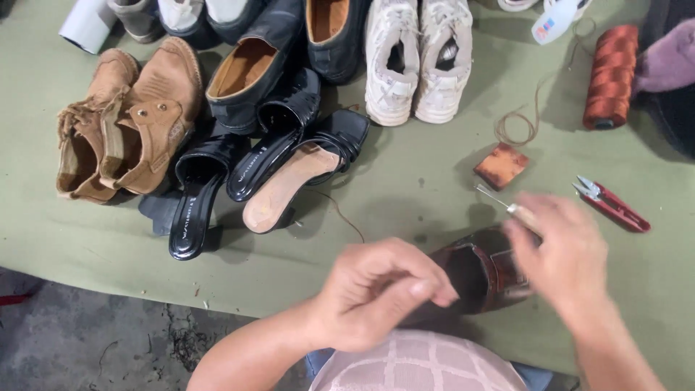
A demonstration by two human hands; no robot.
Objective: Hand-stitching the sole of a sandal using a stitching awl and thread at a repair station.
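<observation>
Dark brown leather shoe (481, 271) is lying near the front edge of the green cloth table (405, 188), between both hands. The left hand (376, 289) is resting on its near end, fingers pinched together. The right hand (561, 253), blurred, is gripping an awl (503, 203), needle pointing far-left. Just beyond are lying a brown wax block (501, 166) and red thread snips (612, 204). Farther left, black sandals (253, 174) and tan suede boots (127, 119) are sitting.
</observation>
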